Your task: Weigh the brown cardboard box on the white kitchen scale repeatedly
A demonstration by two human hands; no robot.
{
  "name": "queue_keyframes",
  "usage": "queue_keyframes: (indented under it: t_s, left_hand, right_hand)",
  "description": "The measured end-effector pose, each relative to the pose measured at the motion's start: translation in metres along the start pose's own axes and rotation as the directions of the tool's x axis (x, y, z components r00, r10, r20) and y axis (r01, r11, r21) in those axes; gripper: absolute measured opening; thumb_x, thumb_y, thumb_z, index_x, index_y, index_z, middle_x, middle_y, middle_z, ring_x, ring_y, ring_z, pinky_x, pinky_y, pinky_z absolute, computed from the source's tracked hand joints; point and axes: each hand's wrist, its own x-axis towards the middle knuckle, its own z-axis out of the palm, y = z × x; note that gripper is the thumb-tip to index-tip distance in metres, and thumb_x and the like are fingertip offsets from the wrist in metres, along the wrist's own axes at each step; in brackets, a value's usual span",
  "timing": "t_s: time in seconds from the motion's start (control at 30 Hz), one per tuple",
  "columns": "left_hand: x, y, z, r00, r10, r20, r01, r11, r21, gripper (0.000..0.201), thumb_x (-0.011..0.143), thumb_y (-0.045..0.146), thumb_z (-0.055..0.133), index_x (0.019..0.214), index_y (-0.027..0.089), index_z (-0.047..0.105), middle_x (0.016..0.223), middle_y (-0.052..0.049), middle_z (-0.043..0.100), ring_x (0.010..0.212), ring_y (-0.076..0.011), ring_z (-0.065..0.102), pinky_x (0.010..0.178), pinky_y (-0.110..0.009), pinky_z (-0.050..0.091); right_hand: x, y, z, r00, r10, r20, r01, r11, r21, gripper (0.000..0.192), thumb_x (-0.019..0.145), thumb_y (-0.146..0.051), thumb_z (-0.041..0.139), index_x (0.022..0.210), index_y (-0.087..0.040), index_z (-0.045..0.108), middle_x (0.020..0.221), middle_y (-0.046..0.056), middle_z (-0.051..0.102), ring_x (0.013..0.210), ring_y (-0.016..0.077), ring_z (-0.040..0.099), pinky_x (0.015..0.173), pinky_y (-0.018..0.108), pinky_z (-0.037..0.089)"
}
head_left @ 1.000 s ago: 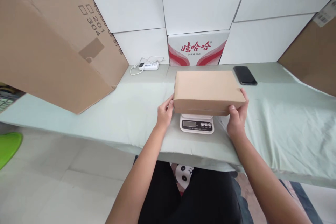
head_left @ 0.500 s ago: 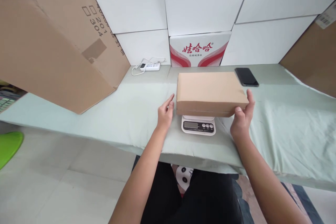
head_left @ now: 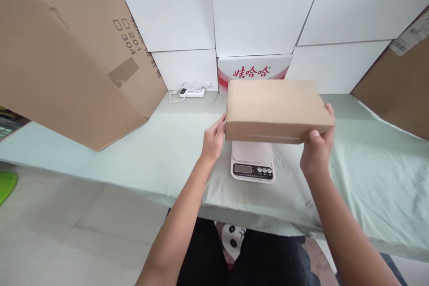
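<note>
A closed brown cardboard box (head_left: 275,100) is held level, more or less, over a white digital scale (head_left: 253,152), reaching past the scale on its right and covering the rear of its weighing plate. The left hand (head_left: 213,140), just left of the scale, has its fingers against the left end of the box, with the thumb near the front edge. The right hand (head_left: 318,152), to the right of the scale and farther from it, grasps the front right corner, thumb on the front face and fingers around the right end. Together they support the box between them; its right end is blurred, and its underside is out of sight.

At the front of the scale are a rectangular display (head_left: 243,168), whose reading is too faint to make out, and three round buttons (head_left: 264,170). The scale stands on a pale green cloth (head_left: 161,152). Behind it and to its left lies a white device with a cord (head_left: 192,93). Directly behind the scale, a carton with red Chinese lettering (head_left: 251,68) sits among stacked white boxes (head_left: 182,13). Well to the left of the scale leans a large brown carton marked 201 and 304 (head_left: 77,62); well to its right stands a brown carton with a barcode label (head_left: 402,80).
</note>
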Motion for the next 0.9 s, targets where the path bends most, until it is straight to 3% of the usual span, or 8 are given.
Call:
queue_keyframes:
  t_s: [0.07,0.17,0.37,0.53,0.7,0.9]
  left_hand:
    - [0.025,0.003,0.004,0.998,0.047,-0.032,-0.048,0.999,-0.016,0.055,0.106,0.070,0.054,0.093,0.023,0.080,0.087,-0.006,0.079,0.095,-0.0234,0.074,0.087,-0.032,0.058]
    - [0.054,-0.009,0.013,1.000,0.002,-0.027,-0.002,1.000,-0.015,0.049,0.106,0.063,0.054,0.089,0.023,0.076,0.088,-0.006,0.078,0.094,-0.0229,0.072,0.086,-0.033,0.057]
    - [0.065,-0.054,0.029,0.995,-0.096,-0.003,0.096,0.995,0.014,0.042,0.109,0.051,0.048,0.096,0.024,0.078,0.104,-0.011,0.082,0.125,-0.0285,0.071,0.106,-0.038,0.058]
    - [0.068,-0.066,0.027,0.989,-0.151,0.002,0.151,0.987,0.048,0.043,0.111,0.052,0.048,0.098,0.023,0.078,0.108,-0.012,0.082,0.133,-0.0300,0.069,0.116,-0.041,0.053]
    - [0.068,-0.063,0.025,0.979,-0.201,0.030,0.199,0.979,0.046,0.053,0.113,0.060,0.044,0.092,0.023,0.076,0.109,-0.011,0.083,0.131,-0.0287,0.070,0.115,-0.041,0.054]
    - [0.062,-0.057,0.025,0.976,-0.209,0.065,0.201,0.974,0.109,0.053,0.113,0.055,0.042,0.086,0.023,0.073,0.107,-0.008,0.084,0.127,-0.0282,0.072,0.112,-0.037,0.054]
  right_hand:
    - [0.025,0.007,0.008,0.996,-0.082,0.025,0.081,0.996,0.023,0.085,0.089,-0.064,0.076,0.167,-0.045,0.048,0.180,-0.002,0.048,0.172,0.0388,0.038,0.147,0.063,0.025]
    - [0.053,0.033,0.024,0.993,-0.117,0.031,0.116,0.992,0.051,0.089,0.089,-0.072,0.072,0.167,-0.036,0.049,0.177,0.005,0.051,0.171,0.0394,0.041,0.146,0.063,0.026]
    - [0.053,0.092,0.038,1.000,-0.008,0.022,0.007,0.998,0.056,0.095,0.084,-0.090,0.062,0.164,-0.040,0.051,0.173,0.003,0.054,0.171,0.0378,0.042,0.146,0.063,0.025]
    - [0.043,0.099,0.039,0.995,0.082,0.053,-0.085,0.994,0.066,0.092,0.085,-0.088,0.064,0.164,-0.043,0.051,0.169,0.001,0.058,0.170,0.0335,0.043,0.147,0.059,0.026]
    - [0.039,0.101,0.042,0.982,0.172,0.082,-0.177,0.983,0.058,0.097,0.084,-0.088,0.066,0.168,-0.042,0.046,0.176,-0.002,0.052,0.174,0.0303,0.038,0.148,0.057,0.025]
    - [0.039,0.103,0.040,0.974,0.220,0.057,-0.224,0.972,0.068,0.101,0.082,-0.086,0.069,0.168,-0.038,0.047,0.178,0.000,0.051,0.174,0.0305,0.038,0.149,0.054,0.025]
